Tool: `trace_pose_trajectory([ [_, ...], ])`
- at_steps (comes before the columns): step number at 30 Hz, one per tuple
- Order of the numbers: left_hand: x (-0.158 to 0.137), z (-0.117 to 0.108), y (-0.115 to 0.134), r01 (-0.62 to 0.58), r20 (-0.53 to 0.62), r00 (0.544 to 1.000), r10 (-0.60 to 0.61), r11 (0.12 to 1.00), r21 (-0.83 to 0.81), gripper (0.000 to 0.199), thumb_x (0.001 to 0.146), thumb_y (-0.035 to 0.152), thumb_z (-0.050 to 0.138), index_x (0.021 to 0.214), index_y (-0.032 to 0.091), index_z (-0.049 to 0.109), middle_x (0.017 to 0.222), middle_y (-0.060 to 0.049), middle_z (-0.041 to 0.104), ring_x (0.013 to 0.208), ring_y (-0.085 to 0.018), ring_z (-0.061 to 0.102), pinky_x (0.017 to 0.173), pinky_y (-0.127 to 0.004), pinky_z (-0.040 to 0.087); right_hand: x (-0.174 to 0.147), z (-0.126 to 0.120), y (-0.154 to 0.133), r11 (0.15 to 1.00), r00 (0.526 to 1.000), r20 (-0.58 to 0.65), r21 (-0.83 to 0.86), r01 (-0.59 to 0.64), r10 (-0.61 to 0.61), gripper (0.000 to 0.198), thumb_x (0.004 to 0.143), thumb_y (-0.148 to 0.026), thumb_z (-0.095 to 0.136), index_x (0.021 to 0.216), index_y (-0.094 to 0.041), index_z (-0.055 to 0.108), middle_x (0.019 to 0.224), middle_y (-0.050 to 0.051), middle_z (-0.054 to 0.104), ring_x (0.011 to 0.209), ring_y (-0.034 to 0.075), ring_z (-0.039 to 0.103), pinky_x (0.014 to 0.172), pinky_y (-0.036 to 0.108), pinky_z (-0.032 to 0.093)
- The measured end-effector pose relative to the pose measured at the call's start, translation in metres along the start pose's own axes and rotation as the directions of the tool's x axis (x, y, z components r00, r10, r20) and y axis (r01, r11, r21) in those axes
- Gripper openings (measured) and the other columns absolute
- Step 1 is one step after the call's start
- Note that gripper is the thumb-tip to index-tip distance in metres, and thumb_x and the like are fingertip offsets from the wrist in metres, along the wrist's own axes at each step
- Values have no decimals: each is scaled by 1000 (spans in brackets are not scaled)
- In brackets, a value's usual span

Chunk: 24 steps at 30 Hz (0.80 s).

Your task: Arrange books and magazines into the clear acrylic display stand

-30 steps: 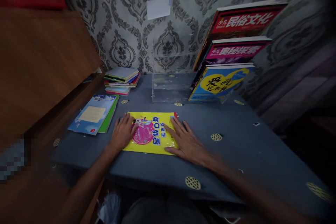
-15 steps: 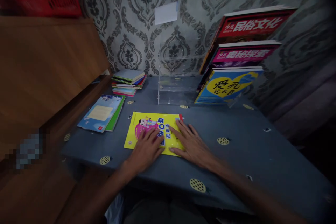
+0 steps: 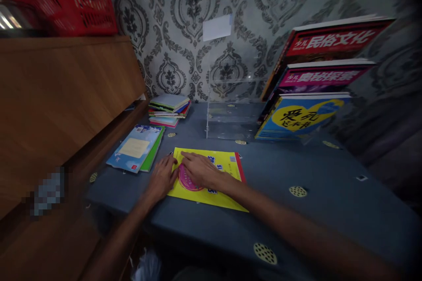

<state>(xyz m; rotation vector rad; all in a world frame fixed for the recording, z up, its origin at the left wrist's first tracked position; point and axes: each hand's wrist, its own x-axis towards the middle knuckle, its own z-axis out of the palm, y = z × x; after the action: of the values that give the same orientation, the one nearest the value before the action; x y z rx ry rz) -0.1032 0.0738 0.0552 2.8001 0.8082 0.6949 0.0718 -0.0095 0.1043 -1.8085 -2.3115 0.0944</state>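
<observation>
A yellow book [image 3: 227, 193] with a pink round picture, blue characters and a red strip at its right end lies closed on the table in front of me. My right hand [image 3: 199, 169] rests on its left half, fingers stretched toward the upper left corner, covering much of the cover picture. At the book's left edge is my left hand [image 3: 162, 177], fingers slightly bent and apart, the thumb side over the cover. The two hands are close together.
Left of the book lie a light blue book [image 3: 133, 148] and a green one [image 3: 153, 153], with a book stack [image 3: 169, 103] behind. A clear acrylic rack [image 3: 231, 129] holds upright books [image 3: 300, 116] at the right. A wooden cabinet [image 3: 66, 96] bounds the left, with a red basket [image 3: 82, 0] on top.
My right hand has moved left across the cover, from its right side to the left half. My left hand has shifted from the cover's middle to the left edge. The camera view has shifted slightly.
</observation>
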Motion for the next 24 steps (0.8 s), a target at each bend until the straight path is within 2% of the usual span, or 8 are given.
trace_pose_trajectory([
  [2,0,2,-1,15,8,1000,-15,1000,9,22,98,26,44,118,18,51,127,-13,61,122,-25,57,104,-46,47,22,3,-5,1000,1000,25,-5,-1,1,29,96,-17,41,117,-11,62,132,18,62,112,28,64,93,39,50],
  [5,0,5,0,38,12,999,-38,998,57,24,97,25,45,120,18,49,137,-15,55,131,-28,50,106,-49,45,37,9,-3,999,999,34,-6,-38,38,30,96,-21,41,119,-12,58,120,15,67,99,28,69,82,37,51],
  [8,1,6,1,28,25,999,-30,997,77,24,96,23,44,119,18,49,140,-14,54,138,-28,44,108,-49,43,42,15,3,998,997,32,12,-69,68,31,96,-24,41,121,-14,57,128,14,64,102,27,68,80,36,50],
  [11,4,4,0,18,53,998,-22,997,70,28,95,21,43,122,17,47,134,-15,58,138,-27,45,109,-48,42,44,18,6,997,997,31,41,-73,72,31,95,-25,41,119,-17,59,132,13,62,105,27,67,81,36,50],
  [19,16,-2,-4,-18,122,993,6,995,102,28,94,20,43,121,18,46,133,-14,59,135,-29,46,109,-49,41,45,13,6,990,995,14,100,-100,99,33,94,-24,40,120,-17,59,127,11,66,102,25,67,80,33,48],
  [24,22,1,-10,-13,143,990,-4,993,117,31,95,20,42,126,18,46,137,-14,57,134,-27,47,107,-48,42,36,6,3,983,987,55,88,-159,154,29,96,-24,39,117,-17,58,119,11,69,97,24,68,73,32,46],
])
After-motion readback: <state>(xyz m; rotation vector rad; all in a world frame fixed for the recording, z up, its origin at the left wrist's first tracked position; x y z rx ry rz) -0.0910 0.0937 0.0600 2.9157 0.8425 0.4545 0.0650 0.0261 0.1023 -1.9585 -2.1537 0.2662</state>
